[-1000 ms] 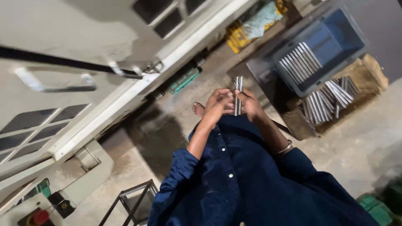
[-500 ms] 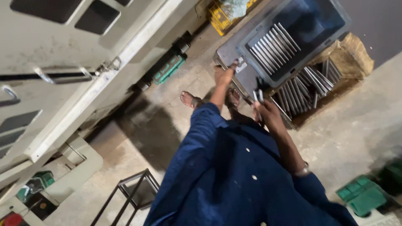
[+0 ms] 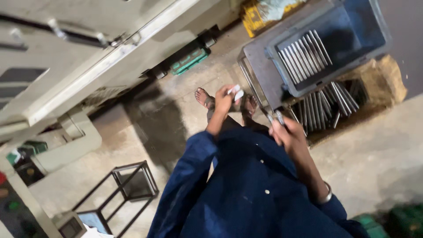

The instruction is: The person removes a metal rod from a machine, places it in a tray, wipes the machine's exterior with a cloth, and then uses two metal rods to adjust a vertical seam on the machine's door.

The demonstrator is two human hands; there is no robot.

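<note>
Metal rods (image 3: pixel 276 117) sit clamped in our right hand (image 3: pixel 286 132), kept near the crate (image 3: pixel 374 26). Our left hand (image 3: pixel 224 100) pinches a white scrap (image 3: pixel 235 92).

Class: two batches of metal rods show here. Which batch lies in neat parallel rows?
The rods in the dark crate: side by side. Those in the lower box lie jumbled.

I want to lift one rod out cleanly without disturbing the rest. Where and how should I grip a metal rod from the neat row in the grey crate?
Probably by the end, from above. The metal rods lie flat, side by side and touching, in the grey crate, so their middles leave no gap for fingers. The ends facing the empty part of the crate look freest: tip one up there, then pinch it.
</note>
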